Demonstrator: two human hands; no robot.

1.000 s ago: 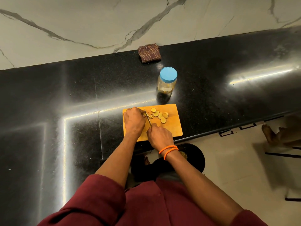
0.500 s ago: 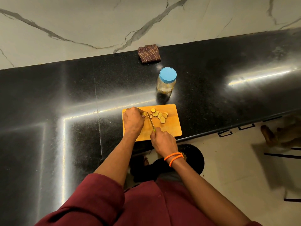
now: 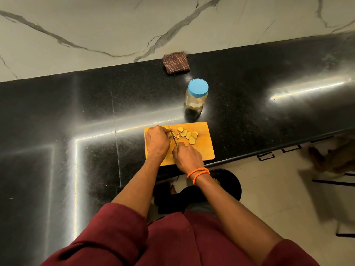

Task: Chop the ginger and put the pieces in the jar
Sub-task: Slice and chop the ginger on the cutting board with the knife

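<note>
1. Since half a second ago your right hand [image 3: 187, 156] has pushed forward again, so the knife [image 3: 173, 136] now lies close against the left fingers, where before it was drawn back toward you; the slices and jar have not shifted.
2. You hold the ginger [image 3: 169, 135] stub down under your left hand [image 3: 157, 142], fingers curled over it, near the board's [image 3: 203, 148] far left corner. Only a sliver of it shows.
3. Your right hand is wrapped round the knife handle, blade angled across the board just beside the stub.
4. Cut slices [image 3: 189, 134] lie in a loose heap right of the blade, all on the board.
5. By my reading you are mid-chop, with little stub left.
6. Next calls for short strokes, fingertips tucked back, since the blade runs very near them.
7. The jar [image 3: 196, 96] stands beyond the board, blue lid on; it must come off before any pieces go in.
8. A checked cloth [image 3: 176, 62] lies by the wall.
</note>
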